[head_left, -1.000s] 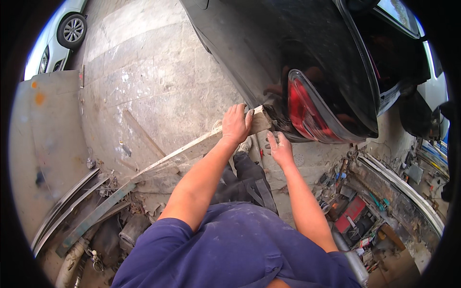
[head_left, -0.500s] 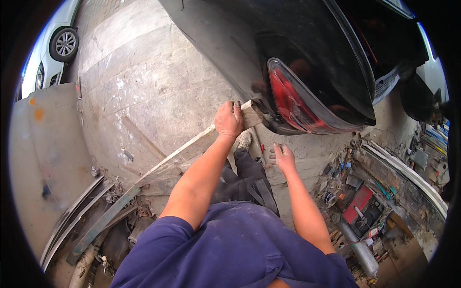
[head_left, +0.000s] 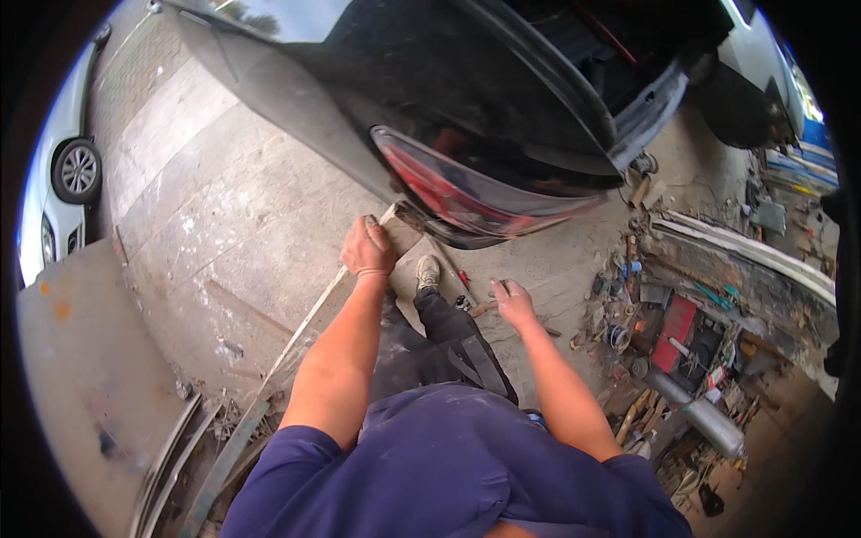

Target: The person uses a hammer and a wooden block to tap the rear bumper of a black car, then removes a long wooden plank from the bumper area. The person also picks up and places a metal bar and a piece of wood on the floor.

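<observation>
My left hand (head_left: 368,247) is closed over the upper end of a long wooden beam (head_left: 402,231). The beam slants down to the lower left, its far end among scrap strips. Its top end is right by the rear corner of a black car (head_left: 341,99), just below the red tail light (head_left: 448,193); whether they touch I cannot tell. My right hand (head_left: 516,303) hangs over the floor with fingers loosely bent and apart, nothing seen in it. Close to that hand, a short brownish stick-like piece (head_left: 484,308) and a red-handled tool (head_left: 463,279) lie on the floor.
Scrap parts, a red box-like unit (head_left: 674,332) and a silver cylinder (head_left: 715,429) crowd the right side. Metal strips (head_left: 170,457) and a large grey panel (head_left: 90,377) lie to the left. A light-coloured car (head_left: 67,188) stands at the far left.
My view has swung to the right, so the car and beam appear further left. The right hand's fingers have drawn in from a wider spread. My left hand keeps its hold on the beam.
</observation>
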`<state>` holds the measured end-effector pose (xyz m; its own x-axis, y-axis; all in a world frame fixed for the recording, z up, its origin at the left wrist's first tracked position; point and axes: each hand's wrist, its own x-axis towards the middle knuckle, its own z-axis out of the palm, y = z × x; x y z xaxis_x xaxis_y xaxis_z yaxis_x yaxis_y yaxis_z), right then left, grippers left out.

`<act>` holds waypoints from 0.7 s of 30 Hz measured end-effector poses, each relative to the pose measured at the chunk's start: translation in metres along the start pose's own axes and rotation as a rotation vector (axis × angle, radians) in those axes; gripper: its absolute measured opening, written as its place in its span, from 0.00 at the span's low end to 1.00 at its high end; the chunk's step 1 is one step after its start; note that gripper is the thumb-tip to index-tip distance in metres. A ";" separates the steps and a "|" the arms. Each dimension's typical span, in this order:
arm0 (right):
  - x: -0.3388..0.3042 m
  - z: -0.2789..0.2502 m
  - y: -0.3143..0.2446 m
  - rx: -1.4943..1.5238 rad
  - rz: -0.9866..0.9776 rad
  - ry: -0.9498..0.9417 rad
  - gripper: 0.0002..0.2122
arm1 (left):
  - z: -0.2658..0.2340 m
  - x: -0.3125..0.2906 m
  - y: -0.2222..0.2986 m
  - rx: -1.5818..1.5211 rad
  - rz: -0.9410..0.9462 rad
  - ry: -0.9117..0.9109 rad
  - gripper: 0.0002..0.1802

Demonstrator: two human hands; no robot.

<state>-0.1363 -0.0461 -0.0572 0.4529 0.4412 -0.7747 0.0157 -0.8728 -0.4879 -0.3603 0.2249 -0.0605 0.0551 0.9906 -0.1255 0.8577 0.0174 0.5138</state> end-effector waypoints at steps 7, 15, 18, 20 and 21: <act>-0.016 -0.014 0.016 -0.037 -0.036 0.144 0.24 | 0.002 0.001 -0.003 0.020 0.006 -0.016 0.25; -0.077 -0.037 0.082 0.061 0.114 0.288 0.23 | 0.002 0.004 -0.002 -0.002 0.006 -0.032 0.28; -0.102 -0.034 0.119 0.254 0.204 0.306 0.21 | -0.002 0.005 0.000 -0.011 -0.003 -0.041 0.30; -0.122 -0.029 0.137 0.164 0.311 0.273 0.22 | -0.007 0.005 0.001 -0.012 0.004 -0.078 0.31; -0.130 -0.029 0.143 0.184 0.279 0.275 0.22 | -0.008 0.007 0.003 -0.028 0.014 -0.078 0.32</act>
<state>-0.1675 -0.2346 -0.0147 0.6380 0.0998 -0.7635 -0.2893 -0.8879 -0.3577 -0.3614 0.2327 -0.0533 0.1075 0.9772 -0.1831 0.8422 0.0084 0.5390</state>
